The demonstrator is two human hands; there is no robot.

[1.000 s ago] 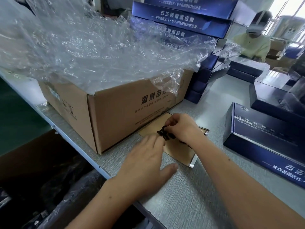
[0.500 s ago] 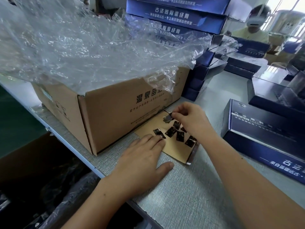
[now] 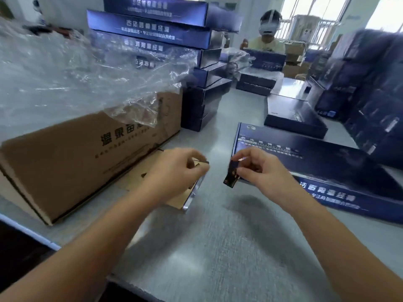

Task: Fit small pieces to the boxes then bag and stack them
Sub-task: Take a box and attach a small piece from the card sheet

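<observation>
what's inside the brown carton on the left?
Only a crumpled clear plastic liner shows, billowing out the top of the brown carton. Anything beneath is hidden by the plastic and carton walls.

The carton (image 3: 76,153) is matt cardboard, its film (image 3: 65,79) glossy plastic, the boxes (image 3: 150,32) glossy.

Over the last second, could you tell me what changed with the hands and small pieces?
The left hand lifted off the brown card and now pinches a thin item. The right hand rose from the card towards the blue box, holding a small dark piece. The carton and box stack stayed put.
</observation>
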